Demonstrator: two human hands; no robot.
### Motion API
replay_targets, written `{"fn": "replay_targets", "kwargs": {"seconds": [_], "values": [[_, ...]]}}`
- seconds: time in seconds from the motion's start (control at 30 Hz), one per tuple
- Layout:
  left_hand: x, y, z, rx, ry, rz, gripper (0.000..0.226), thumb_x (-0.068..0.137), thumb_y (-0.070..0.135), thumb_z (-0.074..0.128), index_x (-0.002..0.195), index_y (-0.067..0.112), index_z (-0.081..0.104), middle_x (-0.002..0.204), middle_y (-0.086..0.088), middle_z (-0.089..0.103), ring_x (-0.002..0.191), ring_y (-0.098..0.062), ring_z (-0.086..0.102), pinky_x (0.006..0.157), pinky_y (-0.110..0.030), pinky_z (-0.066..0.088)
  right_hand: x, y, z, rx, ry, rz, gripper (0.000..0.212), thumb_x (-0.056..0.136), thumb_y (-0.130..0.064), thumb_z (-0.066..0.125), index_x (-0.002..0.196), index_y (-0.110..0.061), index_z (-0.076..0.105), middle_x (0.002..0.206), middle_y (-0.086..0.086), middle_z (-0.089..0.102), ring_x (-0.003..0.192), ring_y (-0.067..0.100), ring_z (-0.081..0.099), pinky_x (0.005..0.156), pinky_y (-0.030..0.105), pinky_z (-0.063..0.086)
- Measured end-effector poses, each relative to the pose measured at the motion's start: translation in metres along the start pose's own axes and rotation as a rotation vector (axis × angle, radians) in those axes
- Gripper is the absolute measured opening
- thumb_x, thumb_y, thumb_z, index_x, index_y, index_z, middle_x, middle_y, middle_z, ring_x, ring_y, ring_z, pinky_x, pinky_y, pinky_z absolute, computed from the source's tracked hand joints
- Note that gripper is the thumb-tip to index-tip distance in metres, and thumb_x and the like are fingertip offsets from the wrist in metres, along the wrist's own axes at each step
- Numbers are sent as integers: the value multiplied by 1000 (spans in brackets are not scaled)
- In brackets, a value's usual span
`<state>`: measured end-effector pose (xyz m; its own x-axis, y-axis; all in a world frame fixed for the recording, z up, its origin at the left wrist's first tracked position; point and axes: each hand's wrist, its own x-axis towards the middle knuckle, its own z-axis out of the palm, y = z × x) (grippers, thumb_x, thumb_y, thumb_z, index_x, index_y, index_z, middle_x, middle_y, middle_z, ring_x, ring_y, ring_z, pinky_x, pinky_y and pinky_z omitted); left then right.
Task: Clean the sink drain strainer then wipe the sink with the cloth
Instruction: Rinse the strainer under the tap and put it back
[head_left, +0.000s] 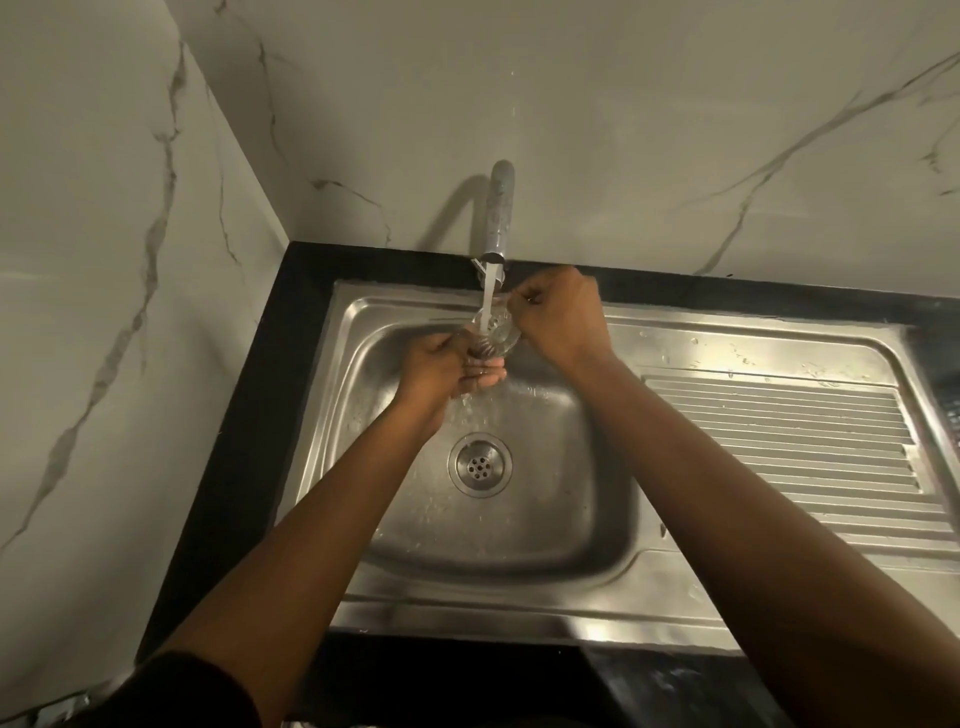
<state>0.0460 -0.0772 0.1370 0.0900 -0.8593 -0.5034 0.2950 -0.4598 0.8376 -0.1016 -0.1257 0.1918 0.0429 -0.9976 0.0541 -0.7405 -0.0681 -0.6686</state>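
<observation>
Over the steel sink (519, 561), near its back edge under marble walls, left hand (441, 371) and right hand (563, 312) both pinch the strainer (493, 332) beneath the running tap (497, 218).

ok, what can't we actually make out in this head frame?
- Strainer: mostly hidden by both hands and the water stream; clean or dirty cannot be told.
- Left hand fingers: curled under the strainer, grip unclear.
- Right hand: closed near the strainer's rim; what it pinches is too small to see.
- Cloth: not in view.
- Tap handle: not visible.
- Drainboard: cut off by the right edge.
</observation>
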Motion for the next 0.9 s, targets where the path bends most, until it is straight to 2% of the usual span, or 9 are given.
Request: {"fn": "replay_targets", "kwargs": {"seconds": [0.07, 0.27, 0.37, 0.43, 0.57, 0.67, 0.77, 0.83, 0.9], "values": [[0, 4, -2, 56, 8, 72, 31, 104, 25, 61, 108, -4, 71, 96, -26, 78, 77, -31, 79, 68, -32, 66, -2, 8, -2, 19, -45, 40, 17, 89, -7, 65, 82, -6, 80, 72, 7, 76, 66, 19, 72, 53, 13, 50], [-6, 11, -16, 309, 32, 326, 21, 101, 21, 65, 100, 3, 77, 90, -17, 80, 81, -29, 80, 76, -47, 66, -13, 21, 18, 115, -194, 189, 16, 89, 0, 68, 91, -11, 79, 79, 2, 75, 62, 7, 69, 54, 17, 50], [-8, 5, -28, 446, 98, 448, 29, 103, 36, 58, 99, 15, 78, 90, -8, 80, 83, -27, 79, 78, -51, 65, -10, 15, 27, 255, -177, 192, 6, 90, -4, 74, 91, -8, 78, 82, 3, 76, 57, 1, 69, 54, 19, 56], [-5, -3, -39, 515, 157, 483, 41, 101, 48, 51, 97, 15, 74, 89, -11, 78, 83, -33, 77, 78, -57, 63, -7, 8, 29, 229, -169, 133, 6, 90, -2, 72, 90, -3, 78, 81, 9, 76, 61, 6, 72, 48, 18, 50], [-10, -17, -43, 415, 152, 460, 24, 104, 29, 53, 97, 35, 75, 96, -6, 79, 86, -30, 78, 80, -51, 64, -8, -6, 23, 98, -150, -55, 12, 90, -8, 73, 78, -6, 75, 64, -3, 69, 56, 0, 64, 48, 12, 41], [-10, -25, -34, 249, 120, 306, 19, 105, 16, 57, 110, 13, 75, 97, -16, 79, 88, -35, 78, 81, -45, 65, -9, -10, 18, 66, -111, -147, 15, 90, -16, 76, 76, -9, 76, 68, -2, 73, 62, 7, 68, 58, 21, 52], [-8, -24, -24, 136, 67, 187, 23, 104, 16, 61, 117, 2, 72, 95, -22, 79, 88, -33, 79, 76, -35, 65, -7, -9, 15, 10, -81, -155, 20, 88, -21, 77, 69, -21, 71, 60, -12, 63, 55, 0, 59, 56, 16, 42], [-7, -20, -17, 97, 35, 163, 24, 103, 16, 62, 118, -1, 70, 98, -25, 78, 87, -33, 79, 73, -31, 64, -4, -5, 11, -3, -52, -128, 12, 88, -20, 75, 76, -18, 77, 68, -9, 69, 58, 3, 61, 56, 16, 42], [-5, -16, -10, 59, 21, 139, 26, 103, 17, 62, 119, -3, 69, 100, -26, 77, 83, -31, 79, 68, -29, 64, 0, 0, 7, 17, -13, -81, 8, 89, -20, 75, 86, -18, 82, 77, -9, 74, 68, 4, 66, 58, 4, 42]]}}
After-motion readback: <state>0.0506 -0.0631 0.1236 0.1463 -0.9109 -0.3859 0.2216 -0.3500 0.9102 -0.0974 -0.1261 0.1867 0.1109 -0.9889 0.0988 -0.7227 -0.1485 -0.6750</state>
